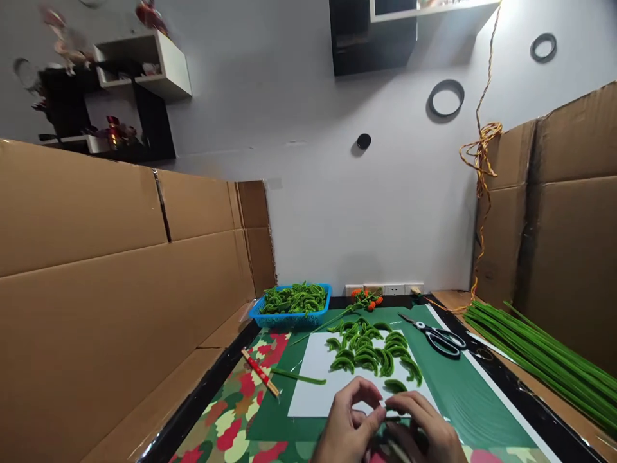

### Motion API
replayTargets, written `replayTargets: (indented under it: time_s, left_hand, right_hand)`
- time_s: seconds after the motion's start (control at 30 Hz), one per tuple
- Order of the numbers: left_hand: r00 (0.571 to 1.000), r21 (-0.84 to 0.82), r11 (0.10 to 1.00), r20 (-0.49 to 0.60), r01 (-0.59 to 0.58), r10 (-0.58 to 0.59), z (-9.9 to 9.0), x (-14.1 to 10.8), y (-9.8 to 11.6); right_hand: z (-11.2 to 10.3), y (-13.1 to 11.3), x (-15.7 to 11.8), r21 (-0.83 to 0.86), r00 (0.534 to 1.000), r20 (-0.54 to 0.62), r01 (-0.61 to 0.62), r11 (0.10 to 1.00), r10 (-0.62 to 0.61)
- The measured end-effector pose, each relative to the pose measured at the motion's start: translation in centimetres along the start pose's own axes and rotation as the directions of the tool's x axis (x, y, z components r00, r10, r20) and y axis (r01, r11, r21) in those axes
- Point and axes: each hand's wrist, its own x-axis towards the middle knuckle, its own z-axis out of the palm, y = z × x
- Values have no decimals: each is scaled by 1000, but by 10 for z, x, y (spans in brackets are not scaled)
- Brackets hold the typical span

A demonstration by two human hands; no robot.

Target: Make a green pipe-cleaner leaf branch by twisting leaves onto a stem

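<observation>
Both hands meet at the near edge of a white sheet (301, 402). My left hand (351, 421) has its thumb and index finger pinched together, and my right hand (424, 424) is pinched close beside it. Between the fingertips is something small and pale, too small to make out. A curved green fuzzy piece (395, 386) lies on the sheet just above my right hand. Several more curled green pieces (366, 357) are grouped on the sheet beyond. One straight green stem (299, 376) lies across the sheet's left edge.
A blue basket (289, 319) of green pieces stands at the back left. An orange-tipped green stem (369, 299) lies at the back. Scissors (441, 337) and a bundle of green stems (544, 363) are on the right, red-wrapped sticks (260, 373) on the left. Cardboard walls (96, 302) flank the table.
</observation>
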Motion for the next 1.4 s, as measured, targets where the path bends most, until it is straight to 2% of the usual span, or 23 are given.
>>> replayTargets:
  time_s: [0.13,0.27,0.4,0.53,0.63,1.07,1.4]
  left_hand:
    - [999,2,1000,40,24,-24,7,-6,17]
    - [1000,36,999,17,9,-10,7,-5,20]
    - [1000,10,1000,-29,-2,2,5,-4,15]
    - [1000,8,1000,-27,5,-5,5,-3,14]
    - [1000,22,1000,-23,10,-10,6,-4,16]
    - [1000,0,1000,-9,-1,1,10,-4,23]
    - [1000,18,1000,-5,-24,24,10,-5,27]
  right_hand:
    - [-13,-10,6,-16,994,96,-60,998,61]
    - [-19,-18,8,-43,986,161,-40,998,47]
    - [-17,-21,4,-65,992,108,-60,996,67]
    - [-19,-25,4,-66,997,71,-7,998,11]
    - [-24,-30,7,-77,997,80,12,997,-6]
    - [-35,-42,7,-114,989,135,-37,993,52]
    - [-34,-44,10,-50,987,119,-99,994,104]
